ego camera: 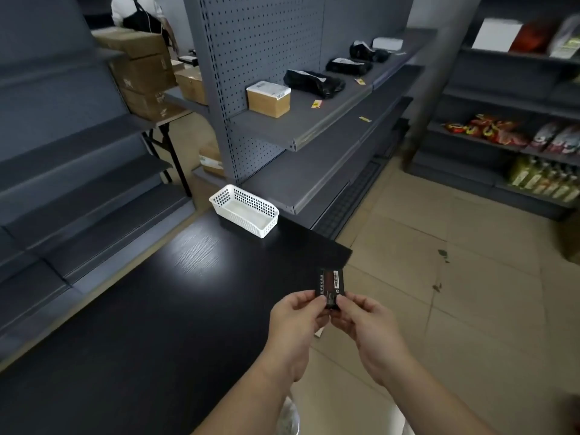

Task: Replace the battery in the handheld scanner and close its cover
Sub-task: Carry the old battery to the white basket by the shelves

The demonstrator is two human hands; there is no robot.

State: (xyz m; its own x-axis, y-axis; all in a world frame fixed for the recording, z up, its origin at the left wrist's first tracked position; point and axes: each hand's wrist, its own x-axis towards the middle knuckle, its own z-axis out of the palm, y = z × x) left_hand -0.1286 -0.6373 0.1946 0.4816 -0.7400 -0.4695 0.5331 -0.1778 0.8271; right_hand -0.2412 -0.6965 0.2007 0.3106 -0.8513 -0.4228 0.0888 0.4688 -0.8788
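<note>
A flat black battery [331, 285] with a reddish label and a small barcode stands upright between my two hands, over the right edge of the black table [163, 309]. My left hand [296, 321] pinches its lower left side and my right hand [365, 324] pinches its lower right side. Something small and dark shows under my right fingers; I cannot tell what it is. The handheld scanner itself is not visible as a whole.
A white perforated basket [244, 210] sits at the table's far corner. Grey metal shelves [314, 127] beyond it hold a cardboard box [268, 98] and black bags. Shelves with snack packets [502, 133] stand at the right across a tiled floor [470, 293].
</note>
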